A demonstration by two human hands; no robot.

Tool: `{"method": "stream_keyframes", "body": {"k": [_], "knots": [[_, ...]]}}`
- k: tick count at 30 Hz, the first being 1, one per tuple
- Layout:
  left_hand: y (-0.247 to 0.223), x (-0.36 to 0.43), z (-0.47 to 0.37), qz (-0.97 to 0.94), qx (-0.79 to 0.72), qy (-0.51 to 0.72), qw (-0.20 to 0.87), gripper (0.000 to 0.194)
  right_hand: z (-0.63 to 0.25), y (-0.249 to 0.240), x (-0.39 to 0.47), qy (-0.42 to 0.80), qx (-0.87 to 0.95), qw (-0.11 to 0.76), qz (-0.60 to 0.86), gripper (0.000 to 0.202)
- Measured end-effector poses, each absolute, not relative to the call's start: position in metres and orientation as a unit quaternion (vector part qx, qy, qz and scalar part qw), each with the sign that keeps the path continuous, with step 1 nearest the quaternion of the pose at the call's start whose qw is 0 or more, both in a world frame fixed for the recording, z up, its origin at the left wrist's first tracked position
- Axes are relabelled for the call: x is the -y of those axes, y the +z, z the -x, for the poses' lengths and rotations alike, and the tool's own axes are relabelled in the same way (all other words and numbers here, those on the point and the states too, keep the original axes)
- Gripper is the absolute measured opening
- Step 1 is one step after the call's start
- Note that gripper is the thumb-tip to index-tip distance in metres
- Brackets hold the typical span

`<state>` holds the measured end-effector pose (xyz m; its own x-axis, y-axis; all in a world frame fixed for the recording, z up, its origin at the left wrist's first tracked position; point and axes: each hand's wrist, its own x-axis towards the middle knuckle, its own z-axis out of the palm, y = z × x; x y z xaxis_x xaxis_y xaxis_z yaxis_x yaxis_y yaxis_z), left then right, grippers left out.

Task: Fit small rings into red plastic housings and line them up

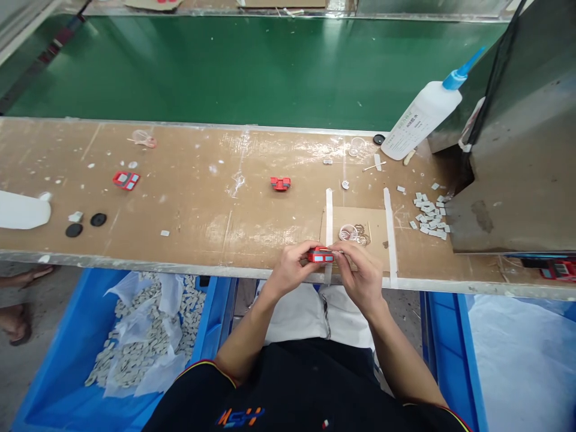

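Note:
My left hand pinches a small red toy vehicle body with pale blue windows, just over the table's front edge. The fingers of my right hand are closed at the toy's right end; something thin seems to be between them, too small to name. Beyond my hands, a small clear round dish lies on a cardboard piece held by white tape strips. Two more red toy pieces sit farther off, one near the middle and one to the left.
A white squeeze bottle with blue nozzle leans at the right, near a metal box. Small grey-white pieces lie beside it. A green belt runs behind. Blue bins stand below the table; a person's feet show at left.

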<state>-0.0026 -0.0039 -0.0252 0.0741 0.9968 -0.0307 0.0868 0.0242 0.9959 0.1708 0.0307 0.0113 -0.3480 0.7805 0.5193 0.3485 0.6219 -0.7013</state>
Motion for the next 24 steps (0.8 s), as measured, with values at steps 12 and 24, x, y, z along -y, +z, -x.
{"method": "stream_keyframes", "body": {"k": [12, 24], "knots": [[-0.027, 0.003, 0.005, -0.514, -0.499, 0.460, 0.525, 0.025, -0.196, 0.006, -0.045, 0.233, 0.673, 0.518, 0.474, 0.013], [-0.025, 0.004, 0.008, -0.505, -0.502, 0.438, 0.548, 0.027, -0.217, -0.016, -0.055, 0.185, 0.730, 0.441, 0.489, 0.021]]}}
